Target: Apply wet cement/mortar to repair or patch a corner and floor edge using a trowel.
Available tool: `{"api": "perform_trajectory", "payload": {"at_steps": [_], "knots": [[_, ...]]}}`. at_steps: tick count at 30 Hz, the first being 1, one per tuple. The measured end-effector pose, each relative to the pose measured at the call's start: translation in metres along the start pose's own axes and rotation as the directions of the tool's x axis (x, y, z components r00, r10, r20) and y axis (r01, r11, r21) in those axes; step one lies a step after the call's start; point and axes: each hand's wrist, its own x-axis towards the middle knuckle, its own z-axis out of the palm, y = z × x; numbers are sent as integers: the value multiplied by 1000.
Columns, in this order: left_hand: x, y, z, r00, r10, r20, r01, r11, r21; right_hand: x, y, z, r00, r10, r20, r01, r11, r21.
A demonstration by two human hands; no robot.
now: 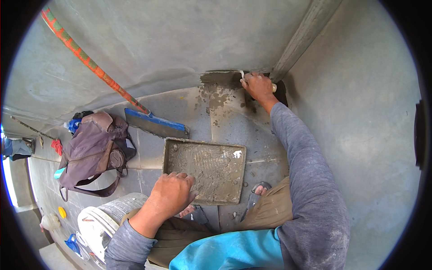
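My right hand is closed round the handle of a trowel at the foot of the wall, near the corner. Only the handle's end and a pale metal neck show; its blade is hidden or blends into the mortar. Dark wet mortar lies along the wall base beside it. Over the near left edge of a rectangular tray, my left hand hangs loosely curled, with nothing showing in its fingers. Grey wet mortar is spread across the tray.
A long blue-edged blade lies beyond the tray, near an orange-and-green striped pole. To the left are a purple bag and a white bucket. A post stands in the corner; a grey wall rises on the right.
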Motion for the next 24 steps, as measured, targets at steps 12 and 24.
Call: {"api": "perform_trajectory", "payload": {"at_steps": [12,24], "knots": [[-18,-5,7,993,-115,41,116,993,-28,15,-29,38,997,36,71,-27,992,-122],[-12,-5,11,998,-63,20,64,997,-32,11,-18,65,972,71,225,-49,993,-103]]}}
